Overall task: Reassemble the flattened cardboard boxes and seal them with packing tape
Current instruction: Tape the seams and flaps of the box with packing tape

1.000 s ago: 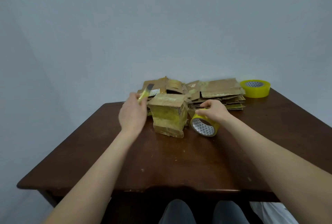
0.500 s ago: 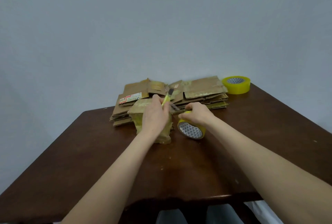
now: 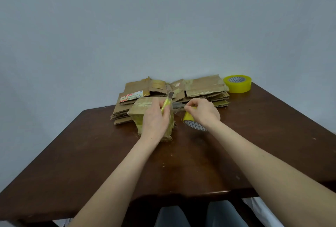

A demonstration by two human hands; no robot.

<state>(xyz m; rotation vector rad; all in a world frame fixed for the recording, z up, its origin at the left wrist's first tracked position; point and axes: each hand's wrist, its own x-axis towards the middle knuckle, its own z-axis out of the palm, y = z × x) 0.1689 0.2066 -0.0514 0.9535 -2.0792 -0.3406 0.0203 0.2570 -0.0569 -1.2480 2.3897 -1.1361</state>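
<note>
Knife point(image 3: 167, 103) in the curled left hand point(image 3: 154, 120) has moved from the left of the small taped box point(image 3: 140, 111) over to the stretched tape point(image 3: 179, 106), which the right hand point(image 3: 204, 113) pulls tight while gripping the tape roll point(image 3: 187, 117), so this box, near the middle of the table point(image 3: 87, 154), looks nearly sealed.

Left hand point(image 3: 154, 119) hides much of the box point(image 3: 141, 107) and knife point(image 3: 166, 104), right hand point(image 3: 201, 112) covers the top of the roll point(image 3: 187, 117), the tape strand point(image 3: 177, 107) between them is blurred, the label point(image 3: 134, 95) print is illegibly small, and the table point(image 3: 91, 154) is cut off at both sides.
</note>
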